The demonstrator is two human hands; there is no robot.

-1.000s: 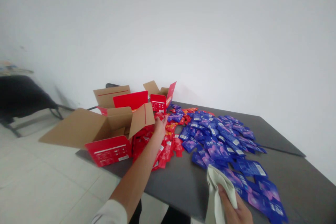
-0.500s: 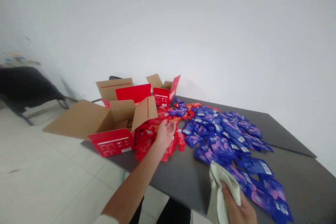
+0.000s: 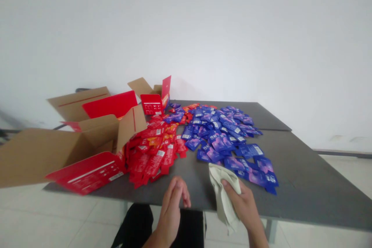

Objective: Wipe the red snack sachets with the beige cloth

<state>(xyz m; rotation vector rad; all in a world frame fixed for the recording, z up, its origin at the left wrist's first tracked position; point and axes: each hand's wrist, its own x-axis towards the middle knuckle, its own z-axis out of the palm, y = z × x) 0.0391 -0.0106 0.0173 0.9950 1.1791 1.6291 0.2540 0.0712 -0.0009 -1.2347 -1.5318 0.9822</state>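
Note:
My right hand grips a folded pale cream cloth at the table's front edge, thumb on top. Part of the cloth hangs down past the edge. Just beyond it lies a spread pile of blue-purple sachets. My left hand is over the front edge, fingers loosely bent and nothing visible in it. Nearest to that hand is a heap of red sachets, some with orange, beside the open red carton. My left hand touches none of them.
An open red carton with raised brown flaps stands at the table's left. A second red carton stands farther back. The dark grey table extends right, with a white wall behind it.
My left hand has drawn back from the red sachets to the table's front edge. The right hand still holds the cloth. The view has turned to the right.

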